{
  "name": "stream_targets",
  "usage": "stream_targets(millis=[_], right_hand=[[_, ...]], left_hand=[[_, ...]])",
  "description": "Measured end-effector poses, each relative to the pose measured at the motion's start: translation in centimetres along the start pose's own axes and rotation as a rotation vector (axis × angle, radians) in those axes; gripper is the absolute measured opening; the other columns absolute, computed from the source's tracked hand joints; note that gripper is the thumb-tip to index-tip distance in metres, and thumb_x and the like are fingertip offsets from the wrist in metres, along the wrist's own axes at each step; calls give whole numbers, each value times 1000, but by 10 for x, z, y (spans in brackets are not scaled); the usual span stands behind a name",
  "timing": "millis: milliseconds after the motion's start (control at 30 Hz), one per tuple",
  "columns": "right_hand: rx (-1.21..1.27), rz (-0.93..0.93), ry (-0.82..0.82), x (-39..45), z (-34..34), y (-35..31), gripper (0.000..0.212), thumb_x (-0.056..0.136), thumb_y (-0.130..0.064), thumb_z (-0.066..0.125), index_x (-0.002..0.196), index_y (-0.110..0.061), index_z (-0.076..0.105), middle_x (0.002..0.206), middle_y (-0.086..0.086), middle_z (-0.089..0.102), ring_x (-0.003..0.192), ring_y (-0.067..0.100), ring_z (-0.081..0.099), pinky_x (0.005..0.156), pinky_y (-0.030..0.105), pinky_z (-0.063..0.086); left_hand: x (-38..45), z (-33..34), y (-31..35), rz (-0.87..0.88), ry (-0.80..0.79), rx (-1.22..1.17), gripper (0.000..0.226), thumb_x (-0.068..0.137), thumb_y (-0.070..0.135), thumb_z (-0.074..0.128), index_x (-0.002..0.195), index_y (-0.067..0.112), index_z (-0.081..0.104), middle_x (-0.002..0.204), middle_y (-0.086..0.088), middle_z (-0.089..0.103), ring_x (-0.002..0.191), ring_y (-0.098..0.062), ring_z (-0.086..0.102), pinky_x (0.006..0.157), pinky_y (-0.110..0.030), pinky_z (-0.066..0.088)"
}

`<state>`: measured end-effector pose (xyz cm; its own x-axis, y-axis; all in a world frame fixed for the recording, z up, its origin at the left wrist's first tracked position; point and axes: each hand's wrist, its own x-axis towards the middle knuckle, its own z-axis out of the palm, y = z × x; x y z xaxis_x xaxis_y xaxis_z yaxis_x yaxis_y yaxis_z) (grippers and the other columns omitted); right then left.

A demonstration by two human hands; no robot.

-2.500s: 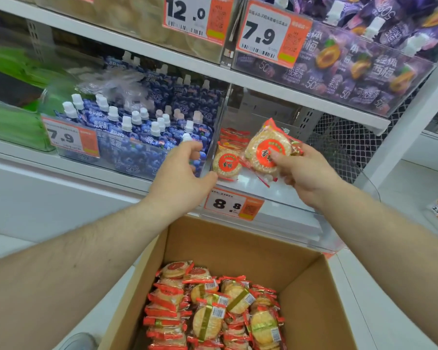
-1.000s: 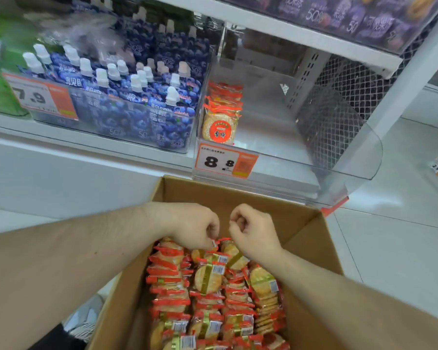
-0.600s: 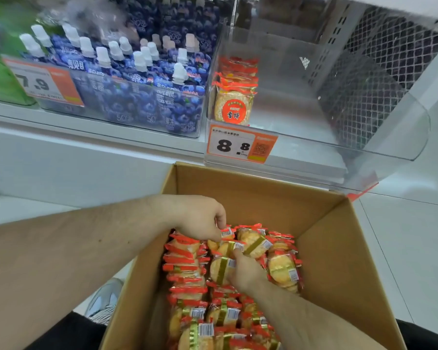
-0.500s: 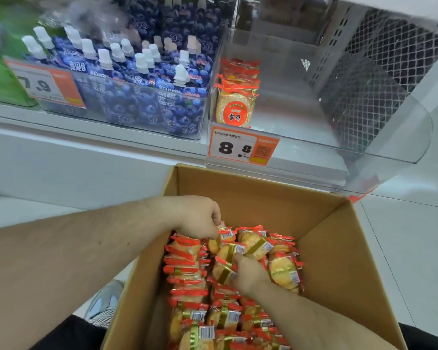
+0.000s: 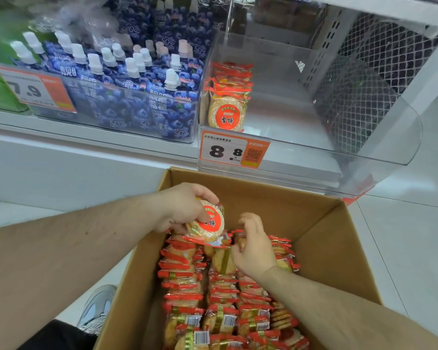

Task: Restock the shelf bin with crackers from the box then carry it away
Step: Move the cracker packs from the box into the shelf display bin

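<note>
An open cardboard box (image 5: pixel 324 238) sits below the shelf, packed with rows of red-edged cracker packs (image 5: pixel 223 296). My left hand (image 5: pixel 185 208) grips one round cracker pack (image 5: pixel 210 223) lifted just above the rows at the box's far end. Beside it, my right hand (image 5: pixel 254 246) is down among the packs with its fingers curled around another one, mostly hidden. The clear shelf bin (image 5: pixel 379 137) above holds a short row of cracker packs (image 5: pixel 228 97) along its left wall; the remainder of the bin is bare.
A neighbouring clear bin (image 5: pixel 127 97) of blue spouted pouches stands left of the cracker bin. Orange price tags read 8.8 (image 5: pixel 234 152) and 7.9 (image 5: pixel 33 89). Mesh panel at the bin's back right. White floor tiles lie right of the box; a grey shoe (image 5: pixel 96 306) is at its left.
Both hands came down from the shelf bin into the box. My left hand has now lifted a cracker pack clear of the rows; my right hand has closed on another pack.
</note>
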<state>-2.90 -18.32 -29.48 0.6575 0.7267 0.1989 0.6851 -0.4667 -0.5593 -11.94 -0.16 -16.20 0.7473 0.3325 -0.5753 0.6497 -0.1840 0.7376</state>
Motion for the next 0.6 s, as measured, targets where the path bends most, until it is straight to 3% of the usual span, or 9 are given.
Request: stream_targets(millis=[133,233,333,400,433,533,600], right_hand=[[-43,739,-123,-1,4,59,73,75,-22,71,138,-9,35,136,10,48,120,29,53,96,34,46],[64,898,-212,-1,8,69,93,75,-24,75,148,-11,20,129,13,56,112,31,59,89,36,49],[-30,768,-247,-7,12,69,65,82,-26,69,139,-17,37,125,7,60,111,27,60,89,35,50],[-157,642,-281,-12,9,64,30,83,-23,66,110,-21,52,114,3,63,99,23,61,77,29,49],[-208,556,-301,-15,5,61,21,83,-20,65,97,-22,50,107,1,62,91,21,60,70,28,46],[-383,188,-276,-19,-22,48,24,77,-16,63,89,-25,45,95,-5,52,76,18,57,62,28,44],[-455,-110,-178,-20,-44,41,40,62,-14,72,85,-24,41,84,-3,51,60,20,56,50,28,42]], left_hand=[[-2,-5,-2,61,4,84,42,81,1,70,95,40,64,106,-3,63,92,-26,68,70,-39,59],[-4,-6,-2,69,-29,128,48,78,-3,67,100,39,62,105,-3,61,85,-19,65,57,-28,54],[-6,-8,-1,63,-49,143,51,78,-6,66,102,38,62,108,-4,60,88,-20,65,57,-26,53],[-8,-8,1,70,-55,174,52,79,-6,66,106,38,61,111,-3,58,90,-18,63,56,-24,50],[-8,-8,1,74,-53,192,53,80,-6,66,108,38,61,114,-2,56,92,-18,61,57,-23,50],[-13,-13,5,95,-41,253,55,80,-7,65,112,38,61,121,-1,51,94,-17,60,64,-27,52],[-17,-17,7,114,-36,270,55,80,-10,62,109,38,61,113,-2,54,76,-16,58,55,-25,46]])
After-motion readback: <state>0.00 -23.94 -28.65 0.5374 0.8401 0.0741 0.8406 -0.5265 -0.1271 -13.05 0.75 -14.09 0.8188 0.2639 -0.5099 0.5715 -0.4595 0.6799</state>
